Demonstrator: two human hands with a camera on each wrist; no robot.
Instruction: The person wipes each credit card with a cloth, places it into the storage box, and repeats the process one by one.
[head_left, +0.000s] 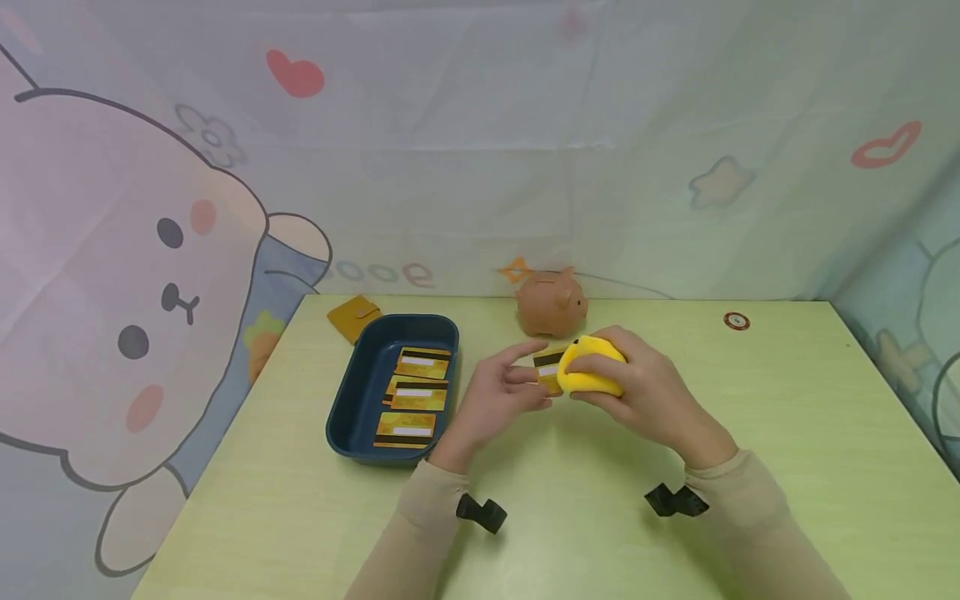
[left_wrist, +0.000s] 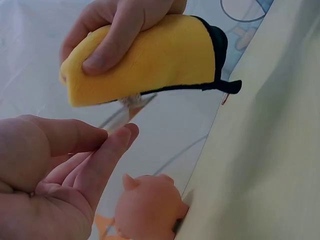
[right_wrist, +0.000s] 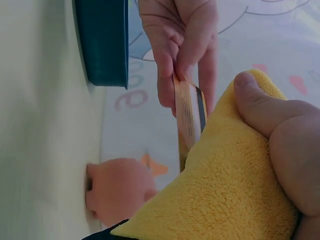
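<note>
Thumb and fingers of my left hand (head_left: 498,390) pinch one end of a gold bank card (head_left: 547,360) with a dark stripe, held up over the table. My right hand (head_left: 651,390) grips a folded, fuzzy yellow cloth (head_left: 592,379) with dark edging, clear in the left wrist view as the yellow cloth (left_wrist: 155,55). The cloth is against the card's far end and hides part of it. From the right wrist the card (right_wrist: 187,117) appears nearly edge-on, between left fingertips and cloth.
Left of the hands stands a dark blue tray (head_left: 366,392) holding several gold cards (head_left: 418,394). A mustard card holder (head_left: 351,317) lies behind it. An orange-pink piggy bank (head_left: 547,307) stands at the table's back edge, with a red-and-white round chip (head_left: 737,321) further right.
</note>
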